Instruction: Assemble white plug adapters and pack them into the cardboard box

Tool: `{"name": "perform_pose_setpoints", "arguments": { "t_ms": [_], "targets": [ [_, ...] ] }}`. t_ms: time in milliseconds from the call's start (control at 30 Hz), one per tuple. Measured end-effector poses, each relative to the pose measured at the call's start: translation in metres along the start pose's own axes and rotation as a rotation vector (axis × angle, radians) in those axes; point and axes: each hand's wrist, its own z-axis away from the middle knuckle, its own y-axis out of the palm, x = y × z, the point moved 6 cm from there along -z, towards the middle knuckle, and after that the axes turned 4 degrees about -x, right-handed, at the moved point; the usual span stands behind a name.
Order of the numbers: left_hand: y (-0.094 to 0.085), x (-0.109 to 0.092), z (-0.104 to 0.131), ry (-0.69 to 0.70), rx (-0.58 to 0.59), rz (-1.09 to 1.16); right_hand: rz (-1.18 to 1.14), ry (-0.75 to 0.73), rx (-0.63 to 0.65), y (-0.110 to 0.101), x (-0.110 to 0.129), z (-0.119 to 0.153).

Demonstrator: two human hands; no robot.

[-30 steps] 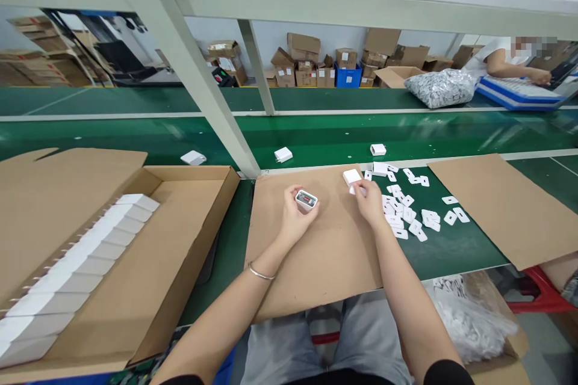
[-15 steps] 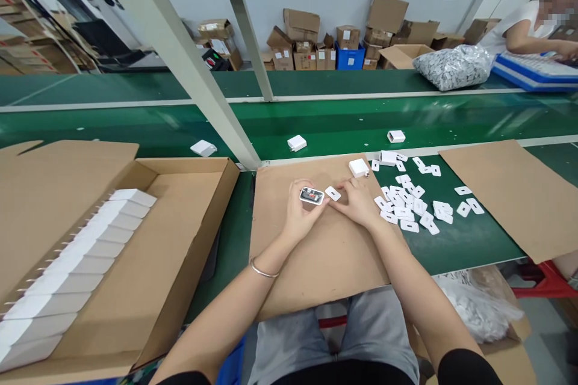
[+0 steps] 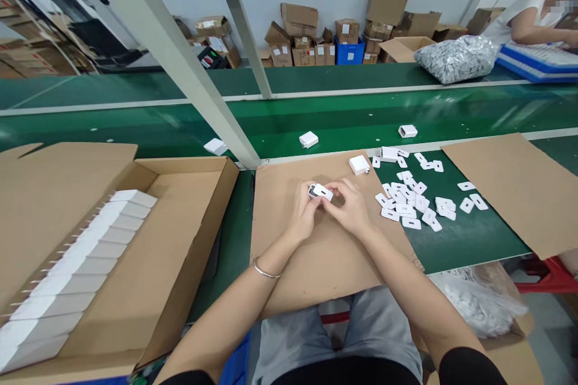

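Note:
My left hand is closed around a white charger housing whose open end shows dark parts inside. My right hand pinches a small white cover plate with a dark slot. The plate lies over part of the housing's open end, tilted across it. Both hands are above a cardboard sheet. Beyond my right hand, a white charger rests at the sheet's far edge. Loose white cover plates lie scattered and overlapping on the green table to the right.
At left, an open cardboard box holds a row of white chargers. Several chargers sit on the green belt behind. A slanted metal post rises left of the sheet. Another person works at far right.
My right hand has brought the cover plate left onto the housing's open end, which was uncovered before. My left hand has turned the housing slightly. Chargers on the belt have shifted right.

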Motion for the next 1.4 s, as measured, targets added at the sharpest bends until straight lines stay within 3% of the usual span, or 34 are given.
{"name": "perform_pose_setpoints", "arguments": {
  "t_ms": [200, 567, 667, 800, 867, 933, 1000, 1133, 1300, 1400],
  "targets": [
    [0.002, -0.005, 0.002, 0.062, -0.066, -0.057, 0.023, -0.125, -0.015, 0.002, 0.008, 0.002],
    [0.001, -0.002, 0.002, 0.063, -0.087, -0.036, 0.015, -0.118, 0.030, 0.004, 0.004, 0.003],
    [-0.003, -0.004, 0.001, 0.041, -0.138, 0.031, -0.102, -0.032, 0.100, 0.006, 0.001, 0.002],
    [-0.006, -0.010, 0.002, 0.025, -0.206, 0.121, -0.336, 0.346, 0.219, 0.022, -0.016, 0.009],
    [-0.001, -0.012, 0.005, 0.019, -0.182, 0.174, -0.398, 0.481, 0.299, 0.034, -0.022, 0.014],
    [0.006, -0.013, 0.007, 0.021, -0.123, 0.228, -0.451, 0.508, 0.327, 0.041, -0.023, 0.016],
    [0.009, -0.016, 0.007, 0.056, -0.083, 0.220, -0.492, 0.499, 0.272, 0.039, -0.022, 0.014],
    [0.003, -0.021, 0.001, 0.150, -0.095, -0.005, -0.463, 0.455, 0.163, 0.023, -0.022, 0.008],
    [0.001, -0.018, -0.006, 0.125, 0.080, 0.021, -0.353, 0.381, 0.169, 0.010, -0.022, 0.005],
    [0.000, -0.015, -0.006, 0.098, 0.103, 0.067, -0.387, 0.385, 0.198, 0.012, -0.022, 0.006]
  ]
}}
